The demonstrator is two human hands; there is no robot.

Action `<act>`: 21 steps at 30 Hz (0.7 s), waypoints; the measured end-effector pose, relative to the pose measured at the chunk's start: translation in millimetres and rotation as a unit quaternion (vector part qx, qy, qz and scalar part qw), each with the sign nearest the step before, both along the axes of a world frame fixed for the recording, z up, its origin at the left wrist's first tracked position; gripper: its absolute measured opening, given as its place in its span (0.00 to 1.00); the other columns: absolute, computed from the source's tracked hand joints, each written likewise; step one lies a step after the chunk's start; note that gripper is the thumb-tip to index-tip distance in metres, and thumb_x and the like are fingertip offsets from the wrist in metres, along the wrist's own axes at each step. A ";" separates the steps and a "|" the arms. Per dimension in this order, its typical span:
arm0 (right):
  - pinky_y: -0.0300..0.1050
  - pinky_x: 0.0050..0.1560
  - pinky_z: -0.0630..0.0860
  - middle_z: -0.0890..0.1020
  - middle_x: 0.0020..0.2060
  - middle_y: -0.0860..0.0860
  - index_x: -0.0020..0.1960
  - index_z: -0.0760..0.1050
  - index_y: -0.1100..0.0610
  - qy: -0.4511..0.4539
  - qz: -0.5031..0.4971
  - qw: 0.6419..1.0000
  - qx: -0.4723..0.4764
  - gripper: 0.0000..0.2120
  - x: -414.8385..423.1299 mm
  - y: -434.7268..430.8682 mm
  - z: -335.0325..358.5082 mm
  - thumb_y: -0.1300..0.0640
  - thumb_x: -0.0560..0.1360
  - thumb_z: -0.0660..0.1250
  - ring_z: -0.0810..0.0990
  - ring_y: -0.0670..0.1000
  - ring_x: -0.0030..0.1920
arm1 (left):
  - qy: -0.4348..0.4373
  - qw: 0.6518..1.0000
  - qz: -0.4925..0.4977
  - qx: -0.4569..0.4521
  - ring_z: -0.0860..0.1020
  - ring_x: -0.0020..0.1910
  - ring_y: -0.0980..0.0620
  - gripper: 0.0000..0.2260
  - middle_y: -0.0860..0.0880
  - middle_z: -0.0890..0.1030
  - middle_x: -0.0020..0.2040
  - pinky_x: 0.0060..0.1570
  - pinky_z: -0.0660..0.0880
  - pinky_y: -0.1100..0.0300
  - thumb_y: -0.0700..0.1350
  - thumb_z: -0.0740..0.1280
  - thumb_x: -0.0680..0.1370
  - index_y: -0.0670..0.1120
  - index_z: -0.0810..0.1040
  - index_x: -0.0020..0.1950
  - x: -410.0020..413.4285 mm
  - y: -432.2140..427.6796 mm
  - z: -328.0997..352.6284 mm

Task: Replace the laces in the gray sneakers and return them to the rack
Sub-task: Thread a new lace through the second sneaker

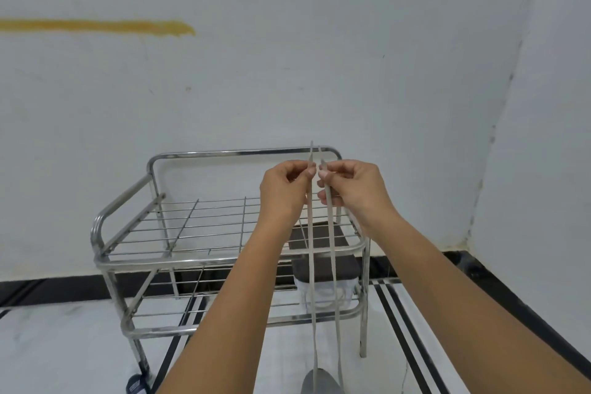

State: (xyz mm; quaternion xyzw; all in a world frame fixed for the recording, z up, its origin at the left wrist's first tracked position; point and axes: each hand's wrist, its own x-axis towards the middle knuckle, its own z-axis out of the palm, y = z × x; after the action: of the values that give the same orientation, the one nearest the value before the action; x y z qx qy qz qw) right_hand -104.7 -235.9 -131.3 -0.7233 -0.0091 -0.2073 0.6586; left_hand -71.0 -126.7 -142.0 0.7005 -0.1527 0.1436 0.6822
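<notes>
On my feed both hands are raised side by side in front of the rack point(204, 261), almost touching. The left hand point(283, 192) pinches one strand of the pale gray lace point(311, 265) between thumb and fingertips, its tip poking straight up above the knuckles. The right hand point(355, 192) pinches the second strand point(333, 278) the same way, with the other fingers curled loosely beneath. I see both strands hanging down between the forearms, close together and nearly parallel, to the gray sneaker point(319, 382), which sits at the very bottom edge of the view, just right of centre. Only its top shows, so I cannot tell what it rests on.

The rack is shiny steel tubing with two wire-grid shelves, standing against a white wall point(319, 41) near the corner of the room. On its lower shelf, at the right end and partly behind the hands, stands a clear container with a dark lid point(323, 265). A yellow streak point(96, 26) runs across the wall on the left. The floor point(48, 345) is pale with black stripes, and a small dark blue object point(137, 385) lies by the rack's near left leg
</notes>
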 end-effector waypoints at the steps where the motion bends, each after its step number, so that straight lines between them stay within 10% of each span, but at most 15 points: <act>1: 0.45 0.41 0.82 0.81 0.37 0.56 0.45 0.78 0.57 -0.006 -0.002 1.000 0.003 0.03 0.1 -0.1 0.6 0.61 0.76 0.66 0.80 0.52 0.33 | -0.002 1.000 0.000 -0.006 0.75 0.35 0.56 0.04 0.51 0.79 0.38 0.31 0.73 0.64 0.41 0.67 0.76 0.44 0.80 0.50 0.2 -0.9 1.1; 21: 0.53 0.54 0.79 0.84 0.43 0.61 0.42 0.81 0.57 -0.072 -0.018 0.996 0.040 0.04 -0.4 -18.0 18.0 0.63 0.73 0.69 0.82 0.61 0.49 | -0.024 0.995 -0.083 -0.047 0.76 0.32 0.58 0.03 0.50 0.80 0.38 0.32 0.75 0.66 0.39 0.67 0.76 0.45 0.79 0.47 -2.3 -16.3 25.1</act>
State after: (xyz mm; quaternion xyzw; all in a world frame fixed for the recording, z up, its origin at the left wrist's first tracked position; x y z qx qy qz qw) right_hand -105.1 -253.8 -113.2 -0.6800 -0.0347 -0.2708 0.6805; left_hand -73.3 -143.0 -117.0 0.6490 -0.2198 0.1107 0.7199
